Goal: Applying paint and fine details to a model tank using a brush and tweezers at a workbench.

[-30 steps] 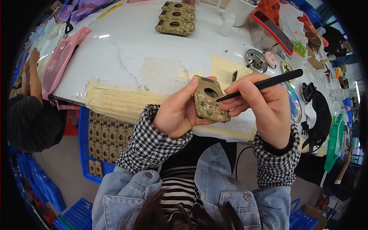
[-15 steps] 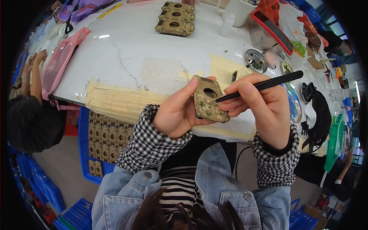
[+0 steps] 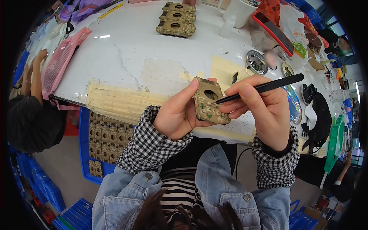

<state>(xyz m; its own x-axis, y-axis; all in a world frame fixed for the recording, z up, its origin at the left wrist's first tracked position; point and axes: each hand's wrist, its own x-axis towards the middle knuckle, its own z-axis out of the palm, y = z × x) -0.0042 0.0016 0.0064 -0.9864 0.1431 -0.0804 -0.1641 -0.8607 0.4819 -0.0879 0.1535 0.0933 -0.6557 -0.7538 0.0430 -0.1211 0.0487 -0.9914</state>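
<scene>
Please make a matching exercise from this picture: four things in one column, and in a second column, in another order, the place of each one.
Things:
1. camouflage-patterned case
2. black tweezers
3. stack of three camouflage cases
4. blue crate

Places:
A. at the far edge of the white table
B. below the table edge, on the person's left, filled with rows of cases
C. in the left hand
D. in the right hand, tip at the case's round opening

Pairs: 1-C, 2-D, 3-A, 4-B
</scene>
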